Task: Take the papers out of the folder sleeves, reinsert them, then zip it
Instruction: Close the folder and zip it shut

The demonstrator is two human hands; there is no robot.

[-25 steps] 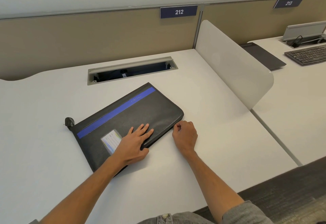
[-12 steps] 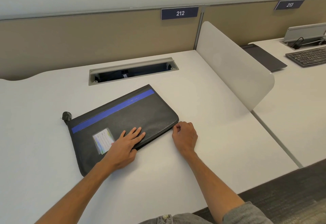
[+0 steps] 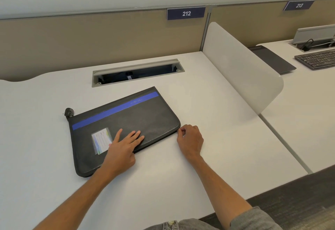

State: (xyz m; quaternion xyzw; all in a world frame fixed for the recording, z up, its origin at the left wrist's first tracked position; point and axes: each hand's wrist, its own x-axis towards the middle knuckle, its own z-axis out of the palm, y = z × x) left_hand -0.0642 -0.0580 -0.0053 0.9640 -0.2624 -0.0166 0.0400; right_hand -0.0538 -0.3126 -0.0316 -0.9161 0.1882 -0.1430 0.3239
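Note:
A black zip folder (image 3: pixel 137 121) with a blue stripe and a clear label pocket lies closed on the white desk (image 3: pixel 217 157). My left hand (image 3: pixel 123 148) presses flat on its near edge, fingers straight and spread beside the label. My right hand (image 3: pixel 190 139) sits at the folder's near right corner with fingers curled, thumb and forefinger pinching at the zip edge there. The zip pull itself is hidden by the fingers. A small black tab (image 3: pixel 69 112) sticks out at the folder's far left corner. No papers show.
An open cable tray (image 3: pixel 137 73) is cut into the desk behind the folder. A white curved divider (image 3: pixel 243 70) stands to the right. Beyond it are a dark flat pad (image 3: pixel 272 59) and a keyboard (image 3: pixel 317 60). A beige partition runs along the back.
The folder has slid and turned slightly to the left under my left hand. My right hand has stayed at the folder's near right corner.

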